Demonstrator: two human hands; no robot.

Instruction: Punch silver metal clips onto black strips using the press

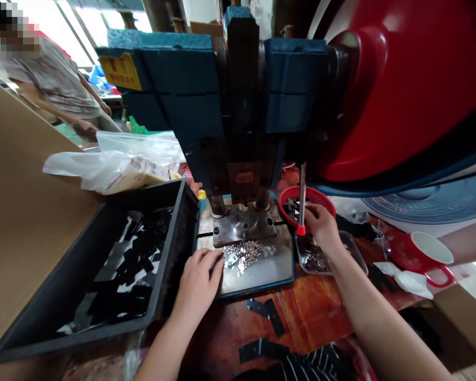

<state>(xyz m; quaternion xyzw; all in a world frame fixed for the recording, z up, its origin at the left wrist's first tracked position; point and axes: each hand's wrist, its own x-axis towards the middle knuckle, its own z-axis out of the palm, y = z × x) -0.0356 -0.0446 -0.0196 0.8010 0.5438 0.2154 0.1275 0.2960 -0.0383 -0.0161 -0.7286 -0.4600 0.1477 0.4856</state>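
Observation:
Small shiny metal pieces [244, 255] lie in a loose pile on the steel bed plate [262, 275] of a blue press [194, 100]. My left hand [200, 275] rests at the plate's left edge beside the pile, fingers bent close together; whatever may be between them is too small to make out. Behind the pile sits a metal die block [244, 226]. My right hand [321, 225] reaches to the rim of a red basket [328, 197] holding dark pieces, its fingers pinched and partly behind an upright rod with a red tip [301, 230]. What it holds is unclear.
A black bin [168, 264] of dark strips stands at left. Below my right hand is a clear tray [355, 251] of small parts. Dark strips [275, 317] lie on the table near me. A red mug [416, 254] stands right, under a large red wheel [400, 90]. A person stands back left.

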